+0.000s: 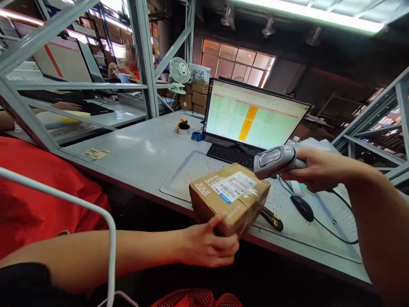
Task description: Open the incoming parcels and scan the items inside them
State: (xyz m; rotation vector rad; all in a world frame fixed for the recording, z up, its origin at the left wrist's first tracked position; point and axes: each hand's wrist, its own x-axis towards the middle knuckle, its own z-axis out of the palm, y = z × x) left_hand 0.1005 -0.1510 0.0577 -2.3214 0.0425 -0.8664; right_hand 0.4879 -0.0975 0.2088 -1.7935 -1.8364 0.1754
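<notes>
My left hand [211, 243] grips the near lower corner of a brown cardboard box [204, 192], its thumb along the top edge. The box is tilted over the front edge of the table, and a white shipping label [234, 186] with a blue patch lies on its top face. In my right hand [315, 168] is a grey handheld barcode scanner [276, 160], its fingers wrapped round the handle. The scanner's head hangs just right of the label, close above the box's far right corner. Beside the box, partly covered by it, lies a utility knife [272, 219].
Behind the box stand a monitor [252, 113] with a spreadsheet and a black keyboard [228, 154]. A mouse [302, 208] lies on the clear mat to the right. Tape rolls [183, 128] sit farther back. A metal frame [145, 59] rises at left, with people beyond it.
</notes>
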